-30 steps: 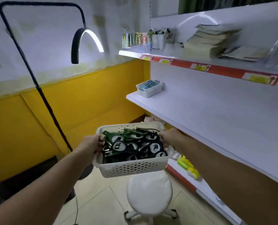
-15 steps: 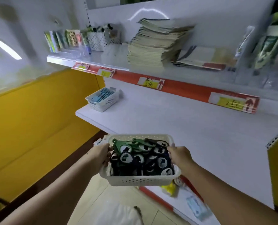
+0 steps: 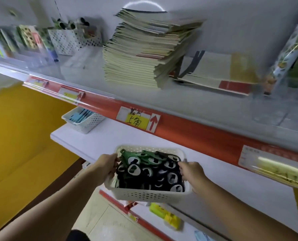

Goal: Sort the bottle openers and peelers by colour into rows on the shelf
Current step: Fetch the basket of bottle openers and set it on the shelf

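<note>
A basket (image 3: pixel 150 194) is held level at the front edge of the shelf (image 3: pixel 99 140), its far end over the shelf board and its near end out past that edge. Contact with the shelf cannot be told. It is judged to be kept level so that nothing spills, and placed here for setting down before sorting. The bottle openers (image 3: pixel 155 173), green and dark, are heaped inside it, unsorted; peelers cannot be picked out among them. The left hand (image 3: pixel 106 164) is closed round the basket's left rim, fingers curled over it. The right hand (image 3: pixel 191 173) is clamped on the right rim likewise. A smaller basket (image 3: pixel 85 124) stands at the shelf's far left end.
</note>
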The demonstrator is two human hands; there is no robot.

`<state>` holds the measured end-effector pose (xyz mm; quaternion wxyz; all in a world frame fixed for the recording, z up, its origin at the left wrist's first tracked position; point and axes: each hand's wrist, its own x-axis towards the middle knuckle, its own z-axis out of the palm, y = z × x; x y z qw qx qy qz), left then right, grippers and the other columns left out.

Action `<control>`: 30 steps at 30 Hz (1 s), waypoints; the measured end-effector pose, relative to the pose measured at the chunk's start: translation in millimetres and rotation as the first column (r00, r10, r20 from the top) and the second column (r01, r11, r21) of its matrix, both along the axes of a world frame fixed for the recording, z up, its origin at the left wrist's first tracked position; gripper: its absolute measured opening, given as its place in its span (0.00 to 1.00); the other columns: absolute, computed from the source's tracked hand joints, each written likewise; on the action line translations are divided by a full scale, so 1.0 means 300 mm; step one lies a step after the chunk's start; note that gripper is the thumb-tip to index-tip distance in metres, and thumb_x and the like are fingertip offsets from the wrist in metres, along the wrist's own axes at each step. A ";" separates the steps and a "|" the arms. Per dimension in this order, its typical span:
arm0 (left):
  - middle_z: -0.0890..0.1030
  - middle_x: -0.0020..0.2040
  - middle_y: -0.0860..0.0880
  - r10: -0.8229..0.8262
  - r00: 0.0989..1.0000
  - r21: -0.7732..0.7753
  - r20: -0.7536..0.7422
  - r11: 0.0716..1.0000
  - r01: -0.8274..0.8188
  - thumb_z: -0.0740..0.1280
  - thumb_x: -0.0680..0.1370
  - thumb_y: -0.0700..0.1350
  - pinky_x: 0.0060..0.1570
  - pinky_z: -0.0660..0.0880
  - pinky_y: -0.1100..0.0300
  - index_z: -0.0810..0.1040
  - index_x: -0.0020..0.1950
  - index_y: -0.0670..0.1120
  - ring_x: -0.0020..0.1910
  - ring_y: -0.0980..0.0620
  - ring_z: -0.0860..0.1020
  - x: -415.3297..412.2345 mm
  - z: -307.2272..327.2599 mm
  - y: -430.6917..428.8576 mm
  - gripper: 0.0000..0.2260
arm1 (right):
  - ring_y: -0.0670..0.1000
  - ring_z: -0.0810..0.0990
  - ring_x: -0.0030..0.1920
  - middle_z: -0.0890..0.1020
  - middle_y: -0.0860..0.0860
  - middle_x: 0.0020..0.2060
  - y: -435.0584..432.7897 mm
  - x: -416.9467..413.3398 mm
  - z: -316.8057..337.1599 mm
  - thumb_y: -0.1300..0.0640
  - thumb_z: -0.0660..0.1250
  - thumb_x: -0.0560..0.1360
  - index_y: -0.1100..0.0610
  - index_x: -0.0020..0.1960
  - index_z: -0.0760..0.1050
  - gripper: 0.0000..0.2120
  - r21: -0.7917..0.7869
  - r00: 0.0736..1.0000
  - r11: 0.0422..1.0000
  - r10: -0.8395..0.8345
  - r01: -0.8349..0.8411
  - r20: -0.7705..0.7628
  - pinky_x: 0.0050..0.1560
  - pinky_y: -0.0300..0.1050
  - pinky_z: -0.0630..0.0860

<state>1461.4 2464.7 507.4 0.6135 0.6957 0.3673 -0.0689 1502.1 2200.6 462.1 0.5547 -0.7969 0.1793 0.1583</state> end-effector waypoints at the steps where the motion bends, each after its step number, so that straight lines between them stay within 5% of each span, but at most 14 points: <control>1: 0.66 0.28 0.46 -0.022 1.000 0.008 -0.001 1.000 0.022 0.57 0.82 0.44 0.27 0.57 0.61 0.72 0.37 0.41 0.24 0.51 0.61 0.045 -0.019 0.013 0.16 | 0.53 0.65 0.28 0.69 0.53 0.25 0.009 0.020 -0.008 0.57 0.62 0.75 0.59 0.30 0.67 0.16 0.006 1.000 1.000 -0.024 0.024 -0.001 0.36 0.45 0.62; 6: 0.66 0.27 0.48 -0.248 0.968 0.034 -0.026 0.968 0.249 0.57 0.82 0.44 0.22 0.56 0.66 0.71 0.34 0.42 0.16 0.55 0.61 0.324 -0.121 0.050 0.17 | 0.52 0.71 0.26 0.73 0.53 0.26 0.031 0.073 -0.059 0.51 0.59 0.79 0.62 0.33 0.69 0.20 -0.080 0.980 0.977 -0.198 0.200 0.036 0.30 0.41 0.66; 13: 0.69 0.22 0.49 -0.482 0.876 0.001 0.007 0.876 0.482 0.59 0.81 0.46 0.23 0.60 0.65 0.72 0.33 0.42 0.20 0.52 0.63 0.597 -0.300 0.082 0.17 | 0.53 0.76 0.27 0.77 0.54 0.27 0.129 0.148 -0.171 0.47 0.56 0.80 0.63 0.36 0.74 0.23 -0.200 0.878 0.856 -0.469 0.478 0.093 0.33 0.40 0.70; 23: 0.74 0.31 0.45 -0.554 0.830 0.122 0.065 0.830 0.544 0.56 0.82 0.50 0.30 0.68 0.60 0.76 0.41 0.39 0.28 0.49 0.71 0.592 -0.360 0.066 0.18 | 0.56 0.75 0.31 0.75 0.56 0.26 0.147 0.149 -0.176 0.47 0.52 0.81 0.64 0.31 0.72 0.28 -0.404 0.895 0.806 -0.437 0.433 0.088 0.37 0.45 0.69; 30: 0.74 0.30 0.48 -0.544 0.830 0.350 0.123 0.806 0.477 0.58 0.81 0.51 0.29 0.66 0.60 0.71 0.33 0.42 0.30 0.50 0.72 0.566 -0.374 0.069 0.19 | 0.55 0.67 0.26 0.68 0.54 0.23 0.142 0.145 -0.203 0.47 0.51 0.82 0.61 0.27 0.64 0.28 -0.554 0.919 0.739 -0.364 0.383 0.150 0.30 0.44 0.62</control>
